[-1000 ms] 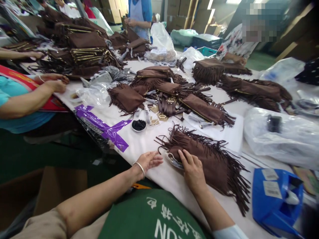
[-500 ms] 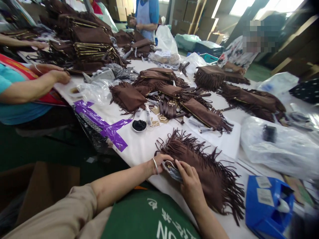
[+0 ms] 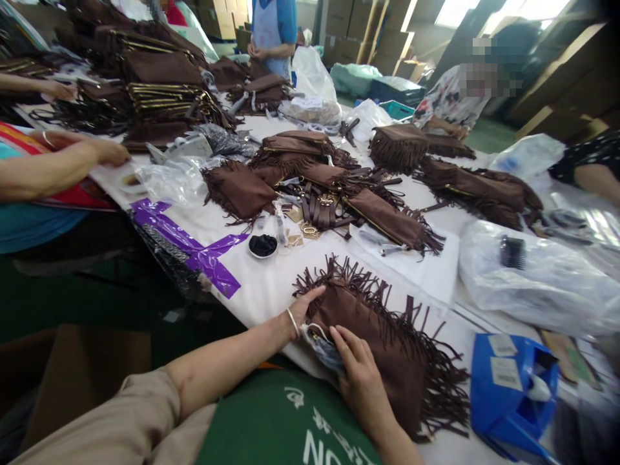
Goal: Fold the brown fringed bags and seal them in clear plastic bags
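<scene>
A dark brown fringed bag (image 3: 382, 342) lies flat at the table's front edge, its long fringe along the far and right sides. My left hand (image 3: 305, 307) grips the bag's left end, thumb on top and the other fingers mostly hidden. Along the near edge, my right hand (image 3: 356, 365) holds the bag with its fingers on top and the thumb hidden. Between my hands, a clear plastic wrapping (image 3: 325, 352) covers something at the bag's near edge, with a bit of gold metal showing at its end.
Brown bags and straps (image 3: 322, 210) lie mid-table. A small dish of black material (image 3: 263, 245) stands left of them. On the right are a blue box (image 3: 508, 387) and a plastic bag (image 3: 542, 278). A co-worker's arm (image 3: 53, 168) reaches in at left; other people stand around the table.
My left hand has moved away from my right fingers, up to the bag's left corner. The wrapped piece between them shows more. The view has shifted slightly.
</scene>
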Demonstrator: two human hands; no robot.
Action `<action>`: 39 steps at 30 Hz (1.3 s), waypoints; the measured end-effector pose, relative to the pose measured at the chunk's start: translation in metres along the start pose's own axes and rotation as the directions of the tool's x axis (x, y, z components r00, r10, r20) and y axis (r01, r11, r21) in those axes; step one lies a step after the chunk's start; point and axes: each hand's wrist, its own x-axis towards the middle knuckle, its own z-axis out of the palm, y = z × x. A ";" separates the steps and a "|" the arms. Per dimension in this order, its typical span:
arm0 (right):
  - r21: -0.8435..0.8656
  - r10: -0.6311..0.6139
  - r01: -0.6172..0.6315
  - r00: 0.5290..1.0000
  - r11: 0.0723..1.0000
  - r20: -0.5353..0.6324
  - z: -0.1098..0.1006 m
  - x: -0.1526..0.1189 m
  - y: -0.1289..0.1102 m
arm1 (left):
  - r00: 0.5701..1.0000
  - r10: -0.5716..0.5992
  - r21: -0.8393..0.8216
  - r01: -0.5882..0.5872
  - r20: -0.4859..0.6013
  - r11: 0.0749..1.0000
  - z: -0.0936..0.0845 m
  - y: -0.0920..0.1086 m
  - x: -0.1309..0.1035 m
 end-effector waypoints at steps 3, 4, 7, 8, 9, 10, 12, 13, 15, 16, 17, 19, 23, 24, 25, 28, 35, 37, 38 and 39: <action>0.008 -0.009 0.009 1.000 1.000 0.009 0.001 -0.001 0.000 | 0.995 -0.013 0.041 0.017 -0.095 0.999 -0.001 0.002 0.002; 0.010 -0.014 0.014 1.000 1.000 0.007 0.001 -0.002 0.000 | 0.988 -0.005 0.053 0.013 -0.152 0.999 0.000 0.003 0.006; 0.016 -0.020 0.020 1.000 1.000 0.009 0.000 -0.003 0.000 | 0.971 0.007 0.057 0.006 -0.238 0.998 0.005 0.010 0.021; 0.016 -0.022 0.022 1.000 1.000 0.010 -0.001 -0.004 0.000 | 0.971 0.003 0.054 0.010 -0.240 0.999 0.007 0.012 0.025; 0.014 -0.023 0.023 1.000 1.000 0.011 -0.001 -0.004 0.000 | 0.969 0.000 0.052 0.013 -0.246 0.999 0.008 0.014 0.028; 0.012 -0.024 0.024 1.000 1.000 0.012 -0.001 -0.005 0.000 | 0.968 -0.002 0.047 0.014 -0.250 0.999 0.009 0.015 0.030; 0.009 -0.028 0.028 1.000 1.000 0.013 -0.001 -0.006 -0.001 | 0.973 0.002 0.001 -0.001 -0.231 1.000 0.011 0.017 0.031; 0.011 -0.028 0.028 0.999 1.000 0.017 -0.002 -0.006 -0.001 | 0.977 0.013 -0.038 -0.021 -0.212 0.999 0.011 0.017 0.031; 0.023 -0.027 0.026 0.999 0.999 0.027 -0.002 -0.006 -0.001 | 0.984 0.054 -0.123 -0.075 -0.170 0.990 0.010 0.018 0.028; 0.032 -0.027 0.026 0.999 0.999 0.031 -0.001 -0.005 -0.001 | 0.984 0.080 -0.154 -0.104 -0.156 0.982 0.010 0.018 0.027; 0.042 -0.027 0.026 0.999 0.999 0.035 -0.001 -0.005 -0.001 | 0.983 0.106 -0.172 -0.132 -0.152 0.976 0.009 0.019 0.025; 0.058 -0.028 0.025 0.999 0.998 0.042 -0.001 -0.005 -0.001 | 0.975 0.155 -0.187 -0.184 -0.158 0.965 0.008 0.021 0.022; 0.079 -0.036 0.031 0.997 0.996 0.063 0.001 -0.005 0.001 | 0.944 0.285 -0.222 -0.318 -0.168 0.922 0.010 0.025 0.015; 0.082 -0.038 0.032 0.997 0.996 0.068 0.002 -0.004 0.001 | 0.926 0.345 -0.203 -0.371 -0.155 0.906 0.012 0.024 0.013; 0.085 -0.040 0.034 0.996 0.996 0.074 0.003 -0.004 0.001 | 0.897 0.422 -0.152 -0.439 -0.132 0.886 0.015 0.022 0.010; 0.091 -0.058 0.048 0.993 0.995 0.101 0.005 -0.001 0.001 | 0.781 0.619 0.263 -0.616 0.082 0.743 0.025 0.006 0.001; 0.120 -0.202 0.185 0.967 0.975 0.153 -0.014 -0.017 0.008 | 0.799 0.198 0.803 -0.485 0.568 -0.345 0.027 -0.031 -0.005; 0.074 -0.160 0.154 0.984 0.985 0.079 -0.022 -0.034 0.020 | 0.793 0.169 0.756 -0.459 0.585 -0.466 0.025 -0.033 -0.003; 0.015 -0.110 0.109 0.994 0.994 0.025 -0.024 -0.045 0.028 | 0.787 0.160 0.732 -0.450 0.596 -0.511 0.025 -0.034 -0.002; -0.054 -0.047 0.046 0.998 0.998 -0.030 -0.025 -0.055 0.036 | 0.781 0.154 0.707 -0.440 0.606 -0.554 0.026 -0.035 -0.001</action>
